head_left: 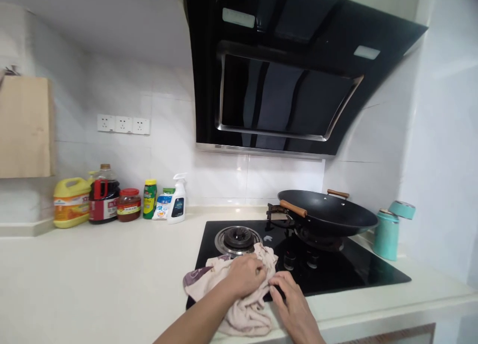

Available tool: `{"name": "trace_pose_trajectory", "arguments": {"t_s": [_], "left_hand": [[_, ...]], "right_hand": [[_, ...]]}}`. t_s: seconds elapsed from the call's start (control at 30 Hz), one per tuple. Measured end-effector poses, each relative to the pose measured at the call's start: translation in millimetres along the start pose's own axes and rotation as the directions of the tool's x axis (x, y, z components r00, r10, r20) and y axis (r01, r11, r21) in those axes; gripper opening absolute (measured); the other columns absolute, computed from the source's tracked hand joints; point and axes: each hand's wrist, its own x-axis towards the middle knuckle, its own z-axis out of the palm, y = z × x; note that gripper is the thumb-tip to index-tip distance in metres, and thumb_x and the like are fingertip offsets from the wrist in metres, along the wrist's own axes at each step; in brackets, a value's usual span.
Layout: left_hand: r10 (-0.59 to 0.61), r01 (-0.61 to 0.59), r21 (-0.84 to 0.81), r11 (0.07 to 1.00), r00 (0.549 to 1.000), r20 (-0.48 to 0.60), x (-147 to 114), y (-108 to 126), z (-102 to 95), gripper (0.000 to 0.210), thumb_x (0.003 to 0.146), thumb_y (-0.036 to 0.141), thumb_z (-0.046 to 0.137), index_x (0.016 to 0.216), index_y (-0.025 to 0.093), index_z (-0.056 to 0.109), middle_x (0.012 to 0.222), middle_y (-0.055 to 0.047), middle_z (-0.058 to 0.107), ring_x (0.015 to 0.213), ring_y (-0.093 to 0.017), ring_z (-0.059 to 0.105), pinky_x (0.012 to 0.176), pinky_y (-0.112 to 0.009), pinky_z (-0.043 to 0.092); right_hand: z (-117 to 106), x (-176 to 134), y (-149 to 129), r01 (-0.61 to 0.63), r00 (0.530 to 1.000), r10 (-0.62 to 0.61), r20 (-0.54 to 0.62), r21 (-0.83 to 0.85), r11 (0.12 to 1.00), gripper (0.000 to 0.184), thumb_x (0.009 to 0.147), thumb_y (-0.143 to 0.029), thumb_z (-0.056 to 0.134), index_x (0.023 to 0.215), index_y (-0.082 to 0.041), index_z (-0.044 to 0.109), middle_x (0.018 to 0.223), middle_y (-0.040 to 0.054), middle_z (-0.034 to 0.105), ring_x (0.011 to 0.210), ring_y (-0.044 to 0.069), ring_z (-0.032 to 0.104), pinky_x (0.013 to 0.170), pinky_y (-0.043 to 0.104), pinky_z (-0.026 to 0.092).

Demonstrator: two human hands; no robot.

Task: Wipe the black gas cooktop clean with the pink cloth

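Note:
A crumpled pale pink cloth (246, 316) with a purple patterned corner lies over the front left of the black gas hob (358, 274) and hangs onto the counter edge. My left hand (246, 274) rests on top of it, fingers curled into the fabric. At the cloth's right edge is my right hand (293, 304), its fingers loosely stretched and apart, the tips touching or just beside the fabric. Right behind the cloth sits the left burner (238, 239), without a pan support on it. Two control knobs (289, 260) stand to the right of my hands.
A black wok (328, 214) with wooden handles sits on the right burner, a pan support (278, 213) beside it. Far right stands a teal canister (386, 234). A spray bottle (178, 199), sauce jar (129, 205) and yellow jug (71, 204) line the wall. The range hood (291, 95) hangs above.

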Motion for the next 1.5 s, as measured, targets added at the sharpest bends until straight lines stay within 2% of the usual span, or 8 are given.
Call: {"name": "trace_pose_trajectory", "arguments": {"t_s": [0.4,0.67,0.93,1.07,1.17,1.27,1.37,1.5], "left_hand": [[0.042,-0.039,-0.12,0.992,0.999,0.021,-6.6,-10.8,-0.9,0.028,0.083,0.022,0.052,0.096,0.027,0.076,0.099,-0.002,0.072,0.095,-0.022,0.063,0.089,-0.033,0.048],[0.082,-0.073,-0.227,0.971,0.996,0.034,2.3,-16.4,-4.6,0.032,0.088,0.019,0.042,0.103,0.025,0.07,0.106,-0.004,0.07,0.101,-0.022,0.062,0.094,-0.034,0.045],[-0.055,-0.009,-0.498,0.867,0.992,-0.115,18.9,-46.2,6.0,0.027,0.089,0.029,0.036,0.102,0.021,0.057,0.097,-0.005,0.066,0.094,-0.021,0.062,0.089,-0.036,0.05],[-0.158,0.073,-0.46,0.885,0.976,-0.148,18.9,-49.2,3.1,0.029,0.081,0.029,0.035,0.095,0.019,0.058,0.093,-0.007,0.065,0.093,-0.023,0.064,0.091,-0.04,0.051],[-0.095,0.051,-0.332,0.942,0.989,-0.116,2.5,-46.5,-11.5,0.037,0.085,0.034,0.034,0.101,0.019,0.064,0.104,-0.01,0.066,0.104,-0.026,0.063,0.097,-0.043,0.05],[-0.113,0.109,-0.063,0.992,0.991,-0.07,-33.4,-52.2,-30.2,0.047,0.09,0.047,0.037,0.116,0.025,0.069,0.138,-0.009,0.058,0.13,-0.035,0.05,0.111,-0.056,0.036],[-0.222,0.218,0.127,0.968,0.975,0.018,-81.5,-71.8,-39.6,0.056,0.089,0.054,0.043,0.14,0.037,0.057,0.157,-0.003,0.043,0.142,-0.037,0.039,0.111,-0.068,0.028],[-0.254,0.244,0.115,0.963,0.964,0.078,-135.3,-104.5,-32.9,0.062,0.091,0.054,0.042,0.149,0.035,0.047,0.158,-0.002,0.042,0.142,-0.029,0.043,0.113,-0.053,0.036]], "right_hand": [[3.7,-5.7,0.4,0.077,0.996,-0.082,-0.02,-0.182,0.98,0.013,0.096,-0.029,0.053,0.101,-0.028,0.065,0.098,0.0023,0.068,0.089,0.018,0.064,0.077,0.031,0.049],[-6.6,-5.0,-19.8,-0.128,0.99,0.123,-0.072,-0.076,0.989,0.022,0.096,-0.03,0.051,0.113,-0.028,0.064,0.124,0.0062,0.059,0.112,0.02,0.06,0.097,0.036,0.05],[-12.2,54.2,-29.0,-0.225,0.962,0.225,0.153,-0.023,0.974,0.052,0.101,-0.051,0.04,0.144,-0.024,0.048,0.165,0.0101,0.023,0.153,0.028,0.013,0.123,0.049,0.019],[-6.0,84.6,-30.5,-0.256,0.868,0.282,0.41,-0.118,0.96,0.071,0.097,-0.063,0.04,0.149,-0.016,0.042,0.162,0.0186,0.026,0.152,0.036,0.017,0.12,0.056,0.017],[-7.3,81.0,-34.9,-0.196,0.836,0.224,0.5,-0.11,0.974,0.084,0.09,-0.073,0.042,0.151,-0.015,0.039,0.159,0.0211,0.032,0.15,0.04,0.02,0.118,0.059,0.017],[-7.7,59.2,-44.5,-0.136,0.865,0.167,0.472,-0.1,0.986,0.089,0.084,-0.077,0.048,0.149,-0.017,0.041,0.156,0.0229,0.034,0.147,0.043,0.024,0.116,0.061,0.02],[-2.3,32.5,-54.0,-0.138,0.942,0.171,0.29,-0.129,0.982,0.061,0.087,-0.061,0.055,0.135,-0.023,0.053,0.143,0.016,0.048,0.137,0.036,0.038,0.111,0.056,0.029],[2.6,10.6,-54.3,-0.121,0.988,0.134,0.077,-0.158,0.98,0.021,0.089,-0.038,0.055,0.102,-0.023,0.061,0.114,0.007,0.059,0.112,0.025,0.05,0.1,0.044,0.036]]}}
